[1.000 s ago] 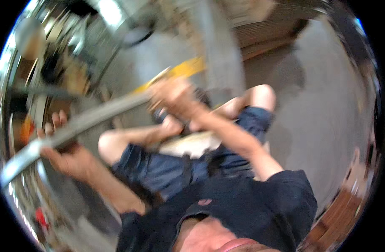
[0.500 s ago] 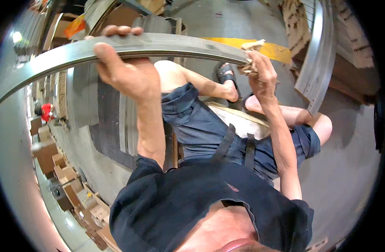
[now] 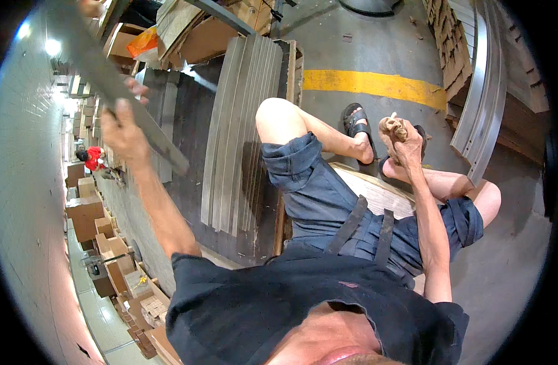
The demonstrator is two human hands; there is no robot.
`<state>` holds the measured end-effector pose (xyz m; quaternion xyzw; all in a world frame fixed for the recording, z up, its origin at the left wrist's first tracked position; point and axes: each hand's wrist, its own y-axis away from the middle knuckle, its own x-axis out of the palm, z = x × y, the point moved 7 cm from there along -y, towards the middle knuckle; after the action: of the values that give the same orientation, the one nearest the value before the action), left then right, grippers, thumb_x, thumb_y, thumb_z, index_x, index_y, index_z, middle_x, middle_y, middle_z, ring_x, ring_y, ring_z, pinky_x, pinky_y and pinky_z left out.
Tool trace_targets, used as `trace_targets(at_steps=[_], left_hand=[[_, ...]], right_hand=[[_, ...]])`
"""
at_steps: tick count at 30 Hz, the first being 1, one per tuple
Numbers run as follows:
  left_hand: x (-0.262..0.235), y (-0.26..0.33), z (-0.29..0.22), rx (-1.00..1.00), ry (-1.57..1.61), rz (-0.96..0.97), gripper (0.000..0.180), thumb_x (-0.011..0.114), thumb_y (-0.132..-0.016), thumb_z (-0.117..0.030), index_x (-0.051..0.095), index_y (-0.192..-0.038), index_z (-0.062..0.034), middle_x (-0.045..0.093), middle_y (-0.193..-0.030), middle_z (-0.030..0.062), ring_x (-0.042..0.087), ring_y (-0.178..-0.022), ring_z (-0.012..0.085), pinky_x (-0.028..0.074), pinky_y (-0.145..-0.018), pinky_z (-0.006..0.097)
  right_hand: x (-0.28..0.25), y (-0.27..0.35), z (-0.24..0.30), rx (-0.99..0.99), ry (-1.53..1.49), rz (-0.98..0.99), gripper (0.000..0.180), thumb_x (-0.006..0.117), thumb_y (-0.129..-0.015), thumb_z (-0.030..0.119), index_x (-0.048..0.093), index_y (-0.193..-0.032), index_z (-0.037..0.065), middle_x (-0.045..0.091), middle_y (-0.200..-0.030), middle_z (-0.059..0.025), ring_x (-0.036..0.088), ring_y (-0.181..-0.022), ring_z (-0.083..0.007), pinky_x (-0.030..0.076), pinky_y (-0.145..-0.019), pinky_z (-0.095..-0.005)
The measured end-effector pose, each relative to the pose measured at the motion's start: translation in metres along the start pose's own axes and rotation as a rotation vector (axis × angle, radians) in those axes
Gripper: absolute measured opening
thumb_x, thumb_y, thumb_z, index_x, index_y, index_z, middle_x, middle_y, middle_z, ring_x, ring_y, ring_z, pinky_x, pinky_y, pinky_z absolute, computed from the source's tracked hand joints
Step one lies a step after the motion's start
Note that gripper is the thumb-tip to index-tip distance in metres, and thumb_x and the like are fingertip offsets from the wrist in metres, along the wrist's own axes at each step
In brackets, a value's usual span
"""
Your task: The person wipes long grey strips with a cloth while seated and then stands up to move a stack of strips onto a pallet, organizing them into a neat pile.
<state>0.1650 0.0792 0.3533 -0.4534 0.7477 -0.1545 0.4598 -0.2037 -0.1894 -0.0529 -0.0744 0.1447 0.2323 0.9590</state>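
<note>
**Long strip up in one hand, rag in the other**

My left hand [image 3: 124, 131] has its grip clenched around a long grey metal strip [image 3: 118, 91], raised over the stack of curved metal strips [image 3: 242, 134] lying on the floor at my left. My right hand [image 3: 407, 143] is closed on a crumpled tan rag [image 3: 393, 126] above my sandalled feet [image 3: 358, 128]. I hold the strip near one part only, so I judge its far end could swing, twist out of my grip, or strike the stack or my bare knee [image 3: 276, 115].
</note>
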Motion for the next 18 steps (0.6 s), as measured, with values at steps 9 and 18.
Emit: trace_targets(at_steps=[9, 18], left_hand=[[0.066, 0.176, 0.126, -0.712, 0.225, 0.454, 0.033, 0.067, -0.094, -0.024, 0.057, -0.108, 0.0041, 0.068, -0.091, 0.0142, 0.065, -0.063, 0.0159, 0.053, -0.057, 0.032], [0.062, 0.202, 0.166, -0.518, -0.295, 0.508, 0.073, 0.077, -0.069, -0.018, 0.053, -0.132, 0.0102, 0.064, -0.123, 0.0264, 0.064, -0.113, 0.0314, 0.047, -0.100, 0.038]], right_hand=[[0.009, 0.012, -0.006, 0.112, -0.003, 0.104, 0.016, 0.064, -0.085, 0.006, 0.063, -0.100, 0.002, 0.068, -0.088, -0.0179, 0.064, -0.074, -0.0252, 0.052, -0.072, -0.0324], [0.027, 0.017, -0.043, 0.106, -0.088, 0.116, 0.021, 0.058, -0.079, -0.008, 0.064, -0.097, 0.002, 0.069, -0.087, -0.0105, 0.063, -0.079, -0.0163, 0.052, -0.074, -0.0290]])
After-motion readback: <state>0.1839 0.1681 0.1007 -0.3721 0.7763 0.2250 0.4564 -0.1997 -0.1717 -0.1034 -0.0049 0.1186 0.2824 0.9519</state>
